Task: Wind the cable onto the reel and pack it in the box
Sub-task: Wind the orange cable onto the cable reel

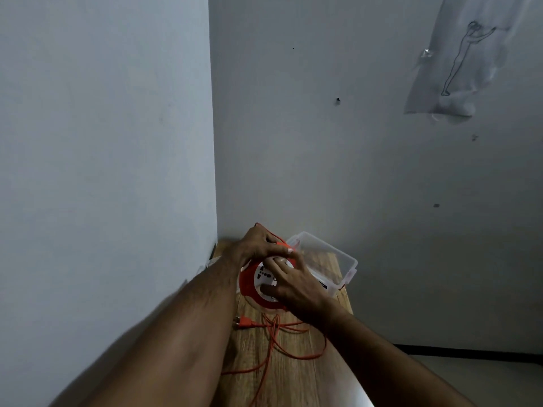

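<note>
An orange and white cable reel (255, 282) rests on the wooden table (293, 377). My right hand (293, 284) lies flat over the reel's white face and grips it. My left hand (258, 245) is above the reel's far rim and pinches the orange cable (282, 243) there. Loose loops of the cable (293, 339) trail over the table toward me, with the orange plug (244, 322) lying left of them. A clear plastic box (326, 259) stands open just behind and to the right of the reel.
The table fits into a corner: one wall (102, 171) runs along its left side and another (352, 171) stands behind it. A clear plastic sheet with a line drawing (458, 66) hangs on the back wall. Floor (470, 374) lies to the right of the table.
</note>
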A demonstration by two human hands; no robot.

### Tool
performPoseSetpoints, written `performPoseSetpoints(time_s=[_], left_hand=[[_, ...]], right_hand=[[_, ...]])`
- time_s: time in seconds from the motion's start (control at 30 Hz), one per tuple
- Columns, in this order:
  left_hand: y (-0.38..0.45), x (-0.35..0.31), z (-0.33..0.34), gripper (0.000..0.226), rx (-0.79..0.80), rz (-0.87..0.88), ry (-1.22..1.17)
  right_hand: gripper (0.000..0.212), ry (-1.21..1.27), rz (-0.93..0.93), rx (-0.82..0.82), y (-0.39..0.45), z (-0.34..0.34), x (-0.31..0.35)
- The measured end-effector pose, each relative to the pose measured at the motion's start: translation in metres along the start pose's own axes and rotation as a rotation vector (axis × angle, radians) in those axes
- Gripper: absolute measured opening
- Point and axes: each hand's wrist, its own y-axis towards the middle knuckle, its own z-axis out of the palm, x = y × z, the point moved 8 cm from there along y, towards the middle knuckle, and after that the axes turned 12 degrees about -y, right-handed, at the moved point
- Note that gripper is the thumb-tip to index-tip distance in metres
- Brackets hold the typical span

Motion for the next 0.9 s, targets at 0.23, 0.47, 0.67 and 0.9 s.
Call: performPoseSetpoints(time_s=[0.23,0.47,0.67,0.9], left_hand=[[0.002,0.002,0.003,0.035,-0.029,0.018,-0.024],[0.003,-0.004,-0.001,0.041,-0.099,0.034,-0.092],[0.003,-0.005,0.005,0.035,-0.078,0.024,-0.048],[-0.002,0.002,0.011,0.044,-0.028,-0.006,0.006]], right_hand=[[0.051,0.041,0.109,-0.037,0.003,-0.003,-0.008],[0.052,0.506,0.721,-0.036,-0.004,0.0,-0.037],[0.05,0.951,1.333,-0.154,-0.028,0.016,-0.028],[0.062,1.46,1.85,-0.129,-0.038,0.046,0.005]])
